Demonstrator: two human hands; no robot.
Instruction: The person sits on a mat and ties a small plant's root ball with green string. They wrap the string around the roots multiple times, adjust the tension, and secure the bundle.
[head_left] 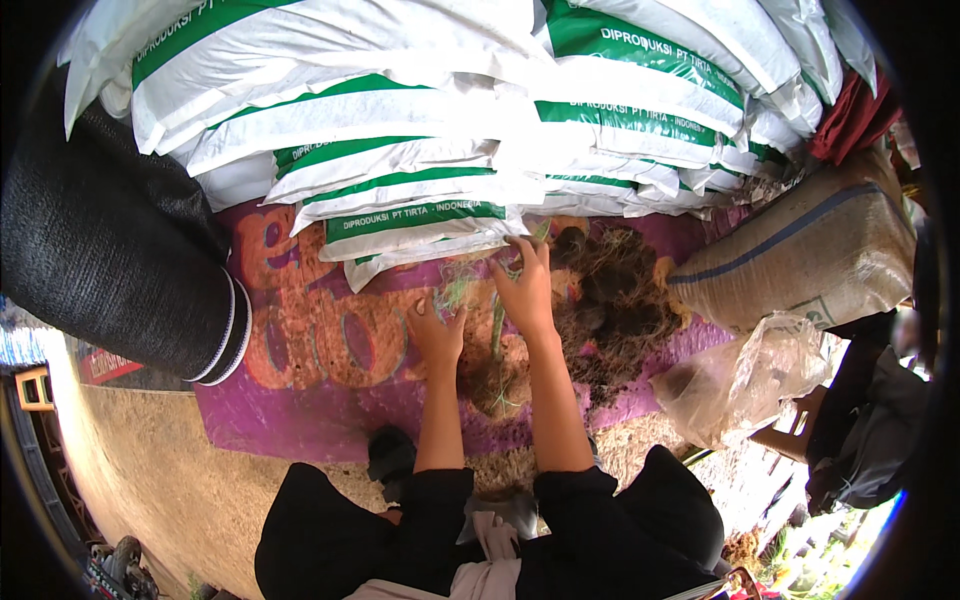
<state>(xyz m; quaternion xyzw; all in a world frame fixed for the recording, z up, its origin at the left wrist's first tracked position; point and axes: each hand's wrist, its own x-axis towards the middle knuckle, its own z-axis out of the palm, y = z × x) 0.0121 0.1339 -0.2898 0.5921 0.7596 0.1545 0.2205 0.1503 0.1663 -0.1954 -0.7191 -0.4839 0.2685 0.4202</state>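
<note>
My left hand is open, fingers and thumb apart, beside a loose tangle of thin green strands. A little farther away, my right hand is open too, thumb spread from the fingers, near the lower edge of the stacked bags. Between my forearms a plant with a green stem lies on the purple sheet, its brown root clump toward me. Whether my right fingertips touch the plant's top is unclear. To the right of my right hand lies a heap of dark soil clumps and dry roots.
White and green filled bags are stacked along the far side. A black mesh roll stands at left. On the right are a woven tan sack and a crumpled clear plastic bag. The printed purple sheet covers the ground.
</note>
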